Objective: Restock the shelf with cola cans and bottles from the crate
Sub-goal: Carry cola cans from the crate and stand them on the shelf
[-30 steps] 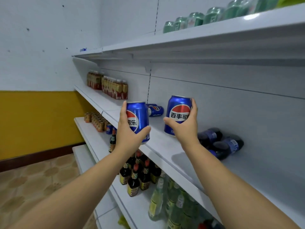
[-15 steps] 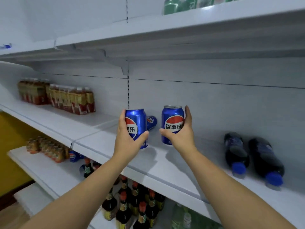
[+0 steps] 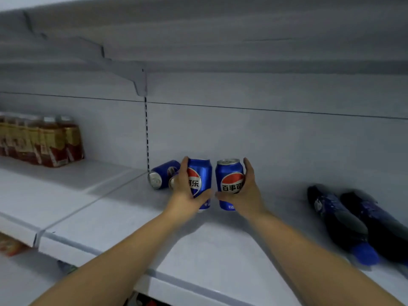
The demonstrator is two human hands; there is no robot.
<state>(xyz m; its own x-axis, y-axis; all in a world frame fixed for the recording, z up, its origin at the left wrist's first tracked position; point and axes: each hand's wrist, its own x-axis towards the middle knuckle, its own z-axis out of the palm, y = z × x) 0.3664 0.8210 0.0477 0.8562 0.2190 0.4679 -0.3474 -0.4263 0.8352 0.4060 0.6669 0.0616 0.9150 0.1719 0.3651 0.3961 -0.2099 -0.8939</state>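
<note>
Both cola cans stand upright, long axis vertical, side by side w/ only a narrow gap btwn them. They sit far back on the shelf (image 3: pixel 132 219), just short of the back panel (image 3: pixel 276 140).

The left hand (image 3: pixel 187 193) is wrapped round the left can (image 3: pixel 203 173) from its left side, thumb across the near face, fingers curled over the far side. The right hand (image 3: pixel 247 195) mirrors that on the right can (image 3: pixel 228 173), thumb in front, fingers round the right side. So each can lies inward of its own grip, i.e. toward the other can, and neither hand looks nearer the wall. Whether the bases touch the board can't be told, since the hands hide part of the bottom rims.

The coming move is prob. set down and let go, w/ the hands parting outward. The left has little room: a lying can (image 3: pixel 162 174) sits just beside its fingers, long axis horizontal, one end facing near-left, and it could roll if bumped. A second can end seems to peek out by the knuckles, not certain. The right side is freer. Two dark cola bottles (image 3: pixel 331 217) lie on their sides well apart to the right, caps toward the near edge.

The crate is not in view, so what's left in it can't be told. The next bay left holds a pack of brown drink bottles (image 3: pixel 44 140).
</note>
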